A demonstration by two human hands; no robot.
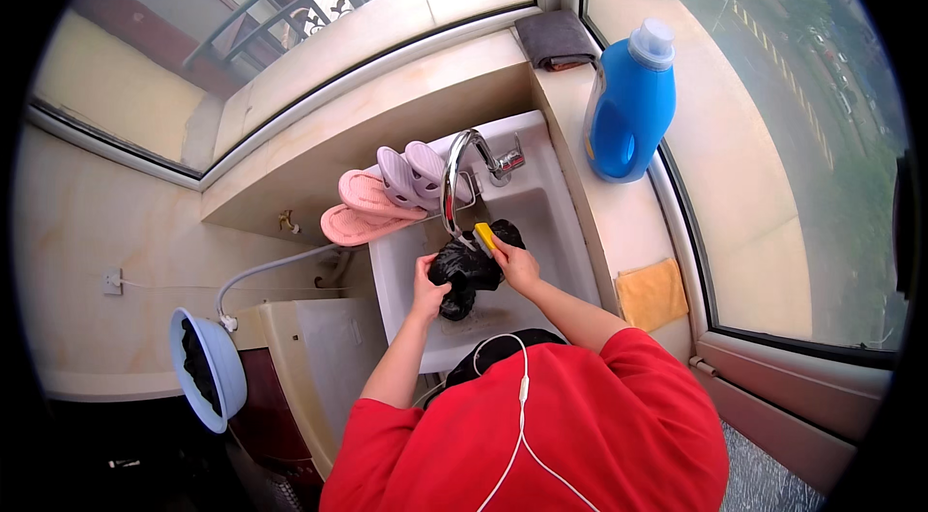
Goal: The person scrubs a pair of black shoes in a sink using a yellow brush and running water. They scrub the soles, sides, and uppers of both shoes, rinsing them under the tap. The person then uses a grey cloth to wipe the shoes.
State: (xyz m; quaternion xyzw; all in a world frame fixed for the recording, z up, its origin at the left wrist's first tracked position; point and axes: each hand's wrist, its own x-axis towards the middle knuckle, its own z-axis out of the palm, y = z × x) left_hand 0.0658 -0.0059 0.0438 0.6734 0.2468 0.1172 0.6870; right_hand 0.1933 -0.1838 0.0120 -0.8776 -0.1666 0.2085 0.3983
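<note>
Over the white sink (558, 222), my left hand (430, 288) grips the near left side of a wet, shiny black item (464, 269), perhaps cloth; its exact kind is unclear. My right hand (516, 264) is shut on a small yellow scrubbing brush (484, 235), whose pale bristle side faces the black item. Part of the black material bulges out beyond my right fingers. The spout of a chrome faucet (451, 186) curves down just above the item, and water seems to run from it. Pink slippers (370, 196) and lilac slippers (409, 175) lean along the sink's left rim.
A blue detergent bottle (631, 109) stands on the right ledge, with a folded grey cloth (554, 39) behind it and an orange cloth (651, 294) nearer me. At left, a light blue basin (230, 374) holding dark material sits beside a washing machine (326, 352). A grey hose (268, 267) runs behind.
</note>
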